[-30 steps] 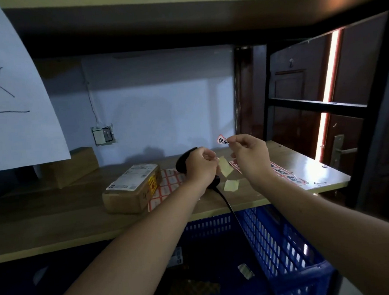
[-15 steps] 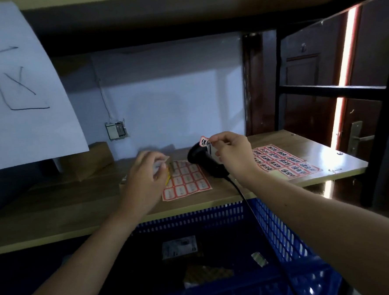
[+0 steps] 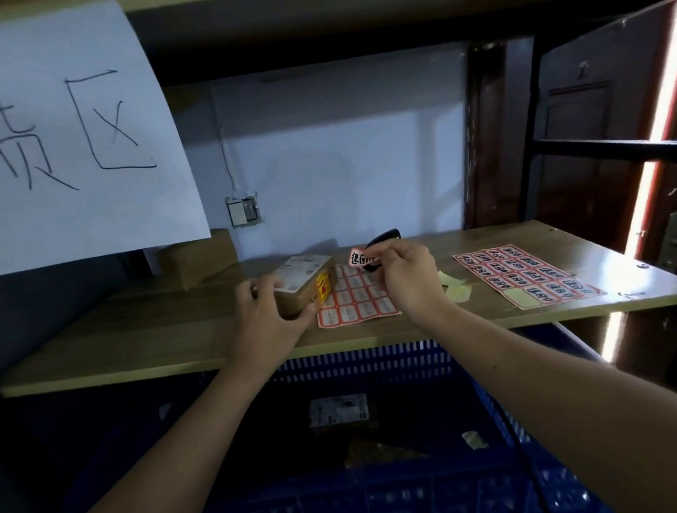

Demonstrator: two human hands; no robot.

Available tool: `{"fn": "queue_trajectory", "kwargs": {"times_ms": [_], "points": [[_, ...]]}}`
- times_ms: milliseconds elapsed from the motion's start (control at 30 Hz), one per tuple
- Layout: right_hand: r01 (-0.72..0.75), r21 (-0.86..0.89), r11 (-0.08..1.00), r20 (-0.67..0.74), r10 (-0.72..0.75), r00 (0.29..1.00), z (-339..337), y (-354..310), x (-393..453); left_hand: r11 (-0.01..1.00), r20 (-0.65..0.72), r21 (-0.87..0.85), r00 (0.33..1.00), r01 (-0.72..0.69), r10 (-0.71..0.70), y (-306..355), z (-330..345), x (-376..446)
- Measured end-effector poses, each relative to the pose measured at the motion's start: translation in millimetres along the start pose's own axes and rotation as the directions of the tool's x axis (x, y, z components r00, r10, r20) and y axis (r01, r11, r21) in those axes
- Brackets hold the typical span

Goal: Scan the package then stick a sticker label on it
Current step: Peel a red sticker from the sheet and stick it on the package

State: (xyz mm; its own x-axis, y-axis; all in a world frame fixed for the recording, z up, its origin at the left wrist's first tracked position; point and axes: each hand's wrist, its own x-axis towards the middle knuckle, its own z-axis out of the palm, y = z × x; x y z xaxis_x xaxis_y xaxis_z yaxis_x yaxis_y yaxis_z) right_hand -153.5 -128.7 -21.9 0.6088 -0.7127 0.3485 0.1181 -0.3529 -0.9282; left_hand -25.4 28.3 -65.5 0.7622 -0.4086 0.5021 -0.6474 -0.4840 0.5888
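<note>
A small cardboard package [image 3: 305, 282] with a white shipping label and a yellow-red sticker lies on the wooden shelf [image 3: 175, 337]. My left hand [image 3: 269, 316] grips its near end. My right hand [image 3: 407, 280] pinches a red-bordered sticker label [image 3: 360, 257] in the air just right of the package. The black scanner [image 3: 383, 239] lies behind my right hand, mostly hidden. A sticker sheet [image 3: 357, 300] with blank labels lies under and beside the package.
A second sticker sheet [image 3: 526, 272] with written labels lies to the right, with yellow backing scraps [image 3: 455, 286] beside it. A cardboard box [image 3: 198, 257] stands at the back left. A blue crate [image 3: 379, 432] holding parcels sits below the shelf. A white paper sign [image 3: 64, 134] hangs at upper left.
My left hand left the scanner, moved left and took hold of the package. My right hand carried the peeled sticker label toward the package. The camera view shifted left.
</note>
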Motion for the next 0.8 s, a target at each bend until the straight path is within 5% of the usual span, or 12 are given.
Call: {"fn": "queue_trajectory", "kwargs": {"times_ms": [233, 500, 800], "points": [[0.017, -0.042, 0.999, 0.037, -0.015, 0.999, 9.1, 0.9, -5.3, 0.995, -0.118, -0.085, 0.991, 0.055, -0.065, 5.5, -0.2, -3.1], [-0.134, 0.163, 0.978, 0.119, 0.115, 0.986, 13.9, -15.2, -6.3, 0.974, -0.333, -0.125, 0.933, -0.191, 0.140, 17.5, 2.8, -9.5], [-0.278, 0.387, 0.879, 0.287, 0.171, 0.942, 15.6, -26.5, -9.3, 0.936, -0.365, -0.109, 0.890, -0.334, 0.275, 17.1, 5.1, -10.7]]}}
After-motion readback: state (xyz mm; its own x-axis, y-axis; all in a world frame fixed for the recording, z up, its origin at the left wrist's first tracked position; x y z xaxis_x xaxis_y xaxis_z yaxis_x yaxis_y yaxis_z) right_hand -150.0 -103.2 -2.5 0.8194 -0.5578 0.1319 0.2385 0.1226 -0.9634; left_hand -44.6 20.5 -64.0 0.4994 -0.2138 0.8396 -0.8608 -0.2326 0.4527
